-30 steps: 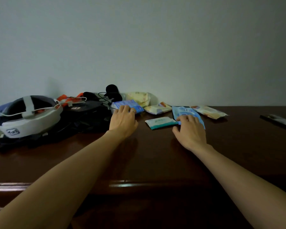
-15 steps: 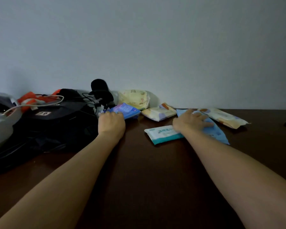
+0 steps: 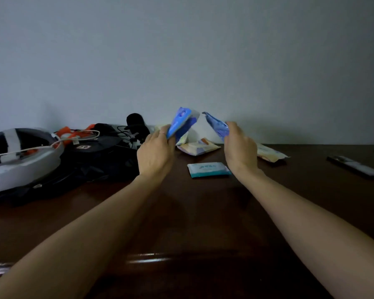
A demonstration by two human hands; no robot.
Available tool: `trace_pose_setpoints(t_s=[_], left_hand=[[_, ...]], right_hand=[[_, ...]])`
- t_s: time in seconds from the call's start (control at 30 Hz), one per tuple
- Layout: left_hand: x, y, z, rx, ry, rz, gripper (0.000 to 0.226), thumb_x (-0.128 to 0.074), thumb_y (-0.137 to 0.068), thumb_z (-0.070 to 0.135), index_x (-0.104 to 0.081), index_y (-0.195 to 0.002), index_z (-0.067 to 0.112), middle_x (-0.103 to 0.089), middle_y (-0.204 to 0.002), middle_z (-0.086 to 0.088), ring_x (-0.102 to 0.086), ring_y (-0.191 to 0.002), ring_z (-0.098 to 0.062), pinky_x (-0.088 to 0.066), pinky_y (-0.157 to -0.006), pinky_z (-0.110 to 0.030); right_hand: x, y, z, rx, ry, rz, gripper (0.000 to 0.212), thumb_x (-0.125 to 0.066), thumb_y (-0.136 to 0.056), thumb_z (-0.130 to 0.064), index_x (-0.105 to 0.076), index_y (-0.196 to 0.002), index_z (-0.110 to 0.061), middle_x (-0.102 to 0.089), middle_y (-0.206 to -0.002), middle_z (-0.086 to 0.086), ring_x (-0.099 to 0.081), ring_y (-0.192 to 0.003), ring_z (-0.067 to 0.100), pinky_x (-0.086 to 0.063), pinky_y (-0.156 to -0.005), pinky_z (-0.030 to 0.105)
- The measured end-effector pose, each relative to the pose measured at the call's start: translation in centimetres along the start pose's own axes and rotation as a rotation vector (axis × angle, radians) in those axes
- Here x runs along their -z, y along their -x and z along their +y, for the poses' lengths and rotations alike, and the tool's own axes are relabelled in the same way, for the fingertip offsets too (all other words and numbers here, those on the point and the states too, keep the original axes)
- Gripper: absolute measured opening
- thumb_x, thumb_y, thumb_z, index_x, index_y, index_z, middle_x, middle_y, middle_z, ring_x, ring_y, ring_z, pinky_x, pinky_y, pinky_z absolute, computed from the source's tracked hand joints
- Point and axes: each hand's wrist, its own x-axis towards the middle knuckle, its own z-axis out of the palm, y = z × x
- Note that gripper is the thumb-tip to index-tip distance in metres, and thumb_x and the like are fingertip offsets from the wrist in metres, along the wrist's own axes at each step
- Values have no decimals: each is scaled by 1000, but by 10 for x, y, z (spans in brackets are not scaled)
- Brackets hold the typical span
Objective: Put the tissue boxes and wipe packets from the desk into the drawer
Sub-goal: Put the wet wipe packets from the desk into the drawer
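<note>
My left hand (image 3: 156, 154) holds a bright blue wipe packet (image 3: 181, 123) lifted off the dark wooden desk (image 3: 181, 212) and tilted upright. My right hand (image 3: 240, 149) holds a light blue packet (image 3: 216, 125), also raised and tilted. A small white-and-teal packet (image 3: 208, 169) lies flat on the desk between my hands. Behind it lies a cream packet with orange print (image 3: 200, 146). Another cream packet (image 3: 270, 153) lies to the right, partly behind my right hand. A yellowish packet by the wall is mostly hidden by my left hand. No drawer is visible.
A white headset (image 3: 20, 160) rests on a black bag (image 3: 91, 160) at the left, with cables, an orange item (image 3: 66, 133) and a black microphone (image 3: 136, 124). A dark flat device (image 3: 354, 166) lies at the far right. The desk's front edge (image 3: 147, 257) is near me.
Both hands were pressing on packets lying on the desk; now each has lifted its blue packet into the air. The view has pulled back from the wall.
</note>
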Motion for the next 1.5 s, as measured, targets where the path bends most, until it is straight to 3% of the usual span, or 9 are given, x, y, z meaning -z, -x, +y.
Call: trace_pose_setpoints(t_s=[0.13, 0.33, 0.4, 0.53, 0.67, 0.83, 0.97, 1.27, 1.5], left_hand=[[62, 49, 40, 379, 616, -63, 17, -43, -100, 37, -55, -101, 24, -64, -77, 1, -62, -70, -19, -43, -66, -34], [157, 164, 28, 836, 1533, -448, 51, -47, -97, 59, -66, -129, 25, -73, -124, -8, -71, -111, -29, -51, -102, -55], [170, 202, 17, 816, 1494, -575, 58, -61, -90, 60, -64, -134, 23, -71, -128, -9, -69, -116, -32, -56, -97, -53], [174, 278, 12, 881, 1311, -449, 49, -72, -83, -5, -61, -130, 3, -73, -119, -19, -71, -107, -39, -59, -89, -54], [175, 353, -3, 893, 1306, -344, 49, -76, -78, -5, -63, -124, 7, -75, -116, -16, -74, -103, -36, -63, -74, -47], [164, 446, -21, 967, 1149, -559, 45, -81, -77, 5, -65, -120, 10, -77, -108, -14, -76, -95, -37, -63, -66, -47], [152, 489, -48, 1067, 1034, -702, 50, -85, -80, 8, -62, -125, 8, -76, -113, -16, -76, -96, -36, -64, -67, -47], [121, 536, -103, 1386, 721, -381, 22, -72, -90, 1, -64, -109, 10, -73, -112, -14, -73, -97, -30, -62, -81, -46], [118, 557, -114, 1353, 635, -443, 23, -77, -88, 5, -66, -103, 18, -78, -93, 4, -77, -81, -13, -60, -58, -26]], right_hand=[[57, 63, -33, 55, -391, 99, 35, -47, -101, -15, -54, -136, -16, -73, -108, 8, -67, -78, 23, -41, -60, 27], [115, 194, -45, 409, -663, 85, 31, -46, -86, 10, -70, -99, -5, -70, -116, 7, -62, -116, 23, -47, -101, 42], [117, 227, -41, 482, -671, 74, 29, -45, -89, 10, -69, -85, -5, -72, -115, 6, -62, -120, 24, -45, -104, 46], [128, 296, -44, 384, -670, 69, 32, -45, -94, 6, -71, -78, -5, -65, -134, 14, -47, -139, 36, -39, -114, 50], [137, 364, -48, -168, -938, 72, 29, -52, -94, -6, -59, -122, -12, -47, -149, 7, -43, -142, 21, -39, -114, 37], [117, 431, -42, -928, -1409, -326, 82, -82, -80, -34, -36, -148, -24, -63, -135, -2, -68, -115, 11, -60, -92, 37], [74, 474, 2, -1053, -1212, -515, 45, -79, -85, -6, -59, -124, -16, -75, -114, 6, -74, -103, 22, -62, -81, 39], [-24, 569, 68, -1067, -688, -1003, 27, -72, -89, -1, -62, -114, -5, -73, -106, 15, -69, -89, 27, -55, -63, 27], [-77, 631, 41, -1089, -576, -1243, 29, -68, -91, -5, -65, -120, -1, -70, -116, 22, -69, -102, 37, -58, -85, 45]])
